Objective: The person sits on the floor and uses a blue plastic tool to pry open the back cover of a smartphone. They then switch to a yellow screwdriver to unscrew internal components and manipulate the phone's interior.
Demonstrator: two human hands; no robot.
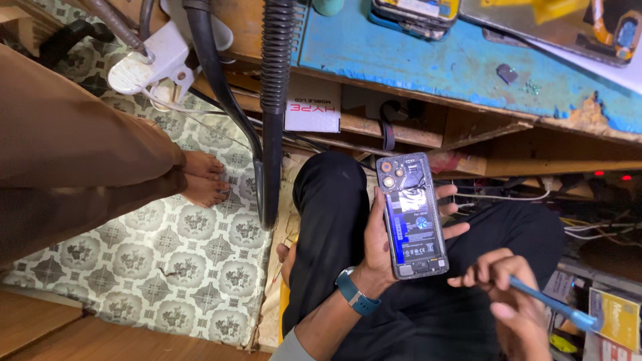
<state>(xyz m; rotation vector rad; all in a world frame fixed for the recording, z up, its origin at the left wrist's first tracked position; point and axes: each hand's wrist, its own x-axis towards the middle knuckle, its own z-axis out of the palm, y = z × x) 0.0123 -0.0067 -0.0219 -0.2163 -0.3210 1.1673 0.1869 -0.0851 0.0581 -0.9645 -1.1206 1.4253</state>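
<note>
Your left hand [382, 251] grips an opened phone [411, 215] with its back cover off, held over your lap below the blue surface [428, 57]; your right hand [511, 294], fingers [478, 275] closed, pinches a blue tool [552, 304] beside it.

Single head-worn camera looking steeply down over wearer's lap, close on both hands; blue workbench edge [428, 57] crossing frame top, patterned floor [180, 261] filling left side. No second view sharing scene.
</note>
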